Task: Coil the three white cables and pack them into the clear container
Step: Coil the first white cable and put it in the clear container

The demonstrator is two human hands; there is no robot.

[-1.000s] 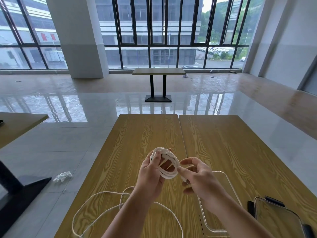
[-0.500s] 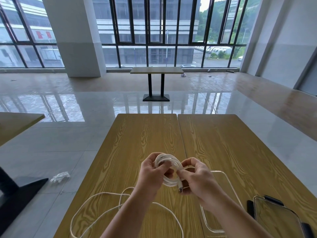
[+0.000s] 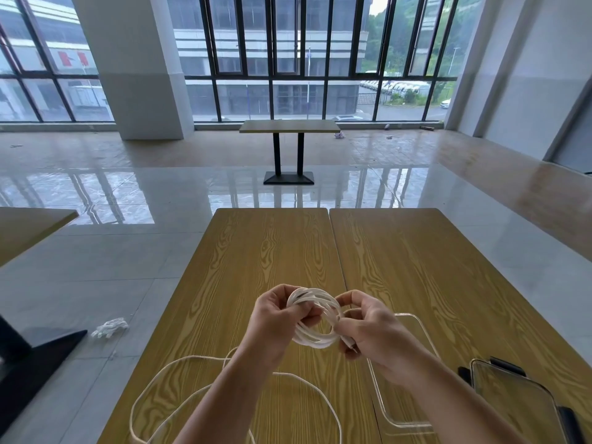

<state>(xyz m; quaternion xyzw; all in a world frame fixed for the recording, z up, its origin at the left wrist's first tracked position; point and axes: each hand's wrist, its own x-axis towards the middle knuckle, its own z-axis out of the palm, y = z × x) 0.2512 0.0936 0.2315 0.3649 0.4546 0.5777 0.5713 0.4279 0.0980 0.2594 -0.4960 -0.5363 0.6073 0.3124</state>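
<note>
We hold a coiled white cable (image 3: 315,318) above the wooden bench (image 3: 275,251) with both hands. Our left hand (image 3: 277,318) grips the left side of the coil, with the fingers curled around the loops. Our right hand (image 3: 368,328) pinches the right side of the coil, and the cable end with its small plug (image 3: 350,344) comes out under the thumb. The clear container (image 3: 413,373) lies on the bench just below and to the right of our right hand; the wrist covers a part of it. Loose white cables (image 3: 166,389) lie in wide loops on the near left part of the bench, under our left forearm. At the near right corner a phone (image 3: 515,402) rests beside the container.
</note>
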